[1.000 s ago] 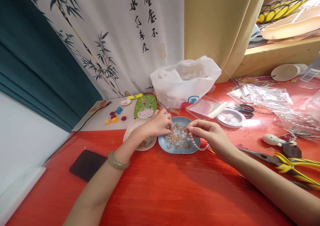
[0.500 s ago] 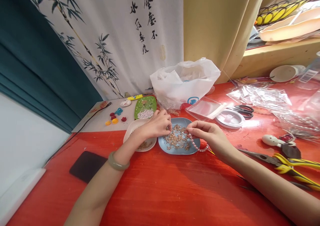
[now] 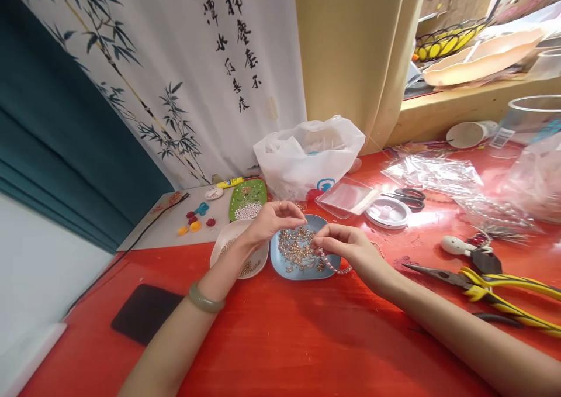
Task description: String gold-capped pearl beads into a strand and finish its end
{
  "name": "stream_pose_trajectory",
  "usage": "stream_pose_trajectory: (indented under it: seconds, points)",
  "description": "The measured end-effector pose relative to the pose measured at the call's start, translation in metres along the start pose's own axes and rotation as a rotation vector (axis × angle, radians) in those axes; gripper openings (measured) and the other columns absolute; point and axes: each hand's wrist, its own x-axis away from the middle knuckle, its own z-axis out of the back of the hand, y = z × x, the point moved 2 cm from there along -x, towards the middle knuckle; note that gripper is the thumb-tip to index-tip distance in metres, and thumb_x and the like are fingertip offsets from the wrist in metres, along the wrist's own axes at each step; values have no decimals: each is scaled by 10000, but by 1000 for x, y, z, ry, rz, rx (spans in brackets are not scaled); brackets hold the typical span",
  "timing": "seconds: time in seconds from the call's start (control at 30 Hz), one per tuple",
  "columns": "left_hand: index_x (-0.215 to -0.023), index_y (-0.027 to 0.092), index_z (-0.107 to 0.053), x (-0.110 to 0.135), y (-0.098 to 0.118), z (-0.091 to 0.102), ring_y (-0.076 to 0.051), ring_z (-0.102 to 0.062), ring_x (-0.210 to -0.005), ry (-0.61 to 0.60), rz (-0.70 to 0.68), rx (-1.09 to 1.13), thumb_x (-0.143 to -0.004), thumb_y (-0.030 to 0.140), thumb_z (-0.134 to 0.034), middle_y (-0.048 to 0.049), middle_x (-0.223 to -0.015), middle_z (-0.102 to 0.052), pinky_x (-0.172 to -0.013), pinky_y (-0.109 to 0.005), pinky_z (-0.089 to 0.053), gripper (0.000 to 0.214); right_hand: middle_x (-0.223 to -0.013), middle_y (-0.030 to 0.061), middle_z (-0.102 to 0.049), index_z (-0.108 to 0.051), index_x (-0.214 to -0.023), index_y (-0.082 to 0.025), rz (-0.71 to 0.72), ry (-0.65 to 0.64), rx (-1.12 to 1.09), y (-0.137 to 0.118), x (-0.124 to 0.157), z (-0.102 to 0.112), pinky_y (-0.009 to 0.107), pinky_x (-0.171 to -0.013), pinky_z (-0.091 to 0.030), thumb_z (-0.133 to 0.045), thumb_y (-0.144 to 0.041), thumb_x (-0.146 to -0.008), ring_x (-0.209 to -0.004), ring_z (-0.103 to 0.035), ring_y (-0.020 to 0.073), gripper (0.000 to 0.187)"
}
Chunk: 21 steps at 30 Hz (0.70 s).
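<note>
My right hand [image 3: 346, 246] pinches a string of pink pearl beads [image 3: 336, 268], which hangs in a curve past the right rim of the blue tray [image 3: 284, 273]. Gold-coloured beads and small findings [image 3: 298, 248] lie scattered in that tray. Over its back left rim is my left hand [image 3: 280, 218], thumb and fingertips drawn together; anything between them is too small to make out. Under my left wrist, partly hidden, sits a white dish [image 3: 215, 252] with small gold beads. A green tray [image 3: 234, 201] of white pearl beads stands just behind.
A white plastic bag [image 3: 307, 151] stands at the back. To the right are a round white lid [image 3: 388, 212], scissors [image 3: 409, 198], clear packets [image 3: 433, 173] and yellow-handled pliers [image 3: 477, 283]. On the left lie a black phone [image 3: 146, 313] and small coloured pieces [image 3: 195, 226].
My left hand has lifted from the gold beads, its pinched fingertips now raised toward my right hand. My right hand still holds the bead string. The camera view has shifted to the right.
</note>
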Motion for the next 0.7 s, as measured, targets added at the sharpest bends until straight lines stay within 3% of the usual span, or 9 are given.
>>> stream_pose_trajectory:
  seconds: [0.7]
  points:
    - [-624,151,-655,1,-3,-4,-111,-537,-658,-48,7,43,-547,180,-731,-4,-677,-614,-636,-251,-412,113,-630,4,-557,-576,-618,-173,-11,-38,-58,2,-1,0,250,-594,-398,-535,-232,-695,-636,-504,128,105]
